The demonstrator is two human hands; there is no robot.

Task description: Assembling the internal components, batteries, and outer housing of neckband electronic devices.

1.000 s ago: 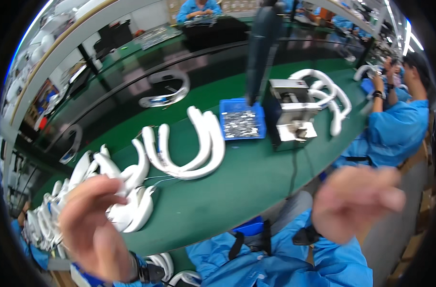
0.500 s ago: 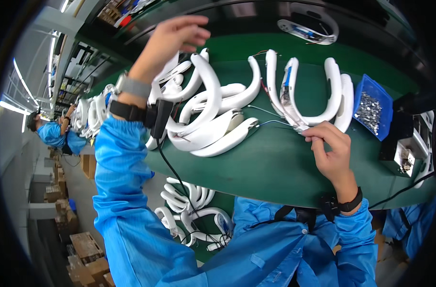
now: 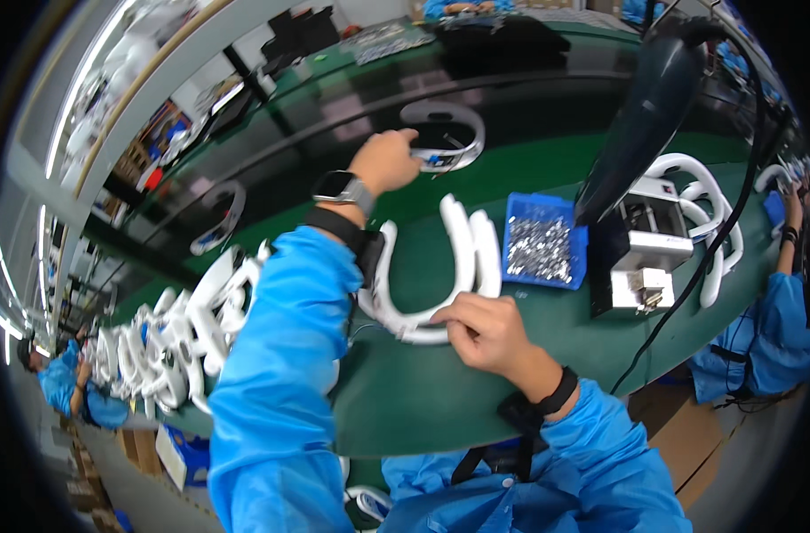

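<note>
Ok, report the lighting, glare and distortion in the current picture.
In the head view, fisheye curves the edge of the green table; in the head view, a strip light at far left glares white; in the head view, metal pieces glint and the right hand looks fairly clear.

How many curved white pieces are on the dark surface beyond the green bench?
2: one curved piece by the left hand, the other curved piece farther left. More may be hidden behind the raised arm.
</note>
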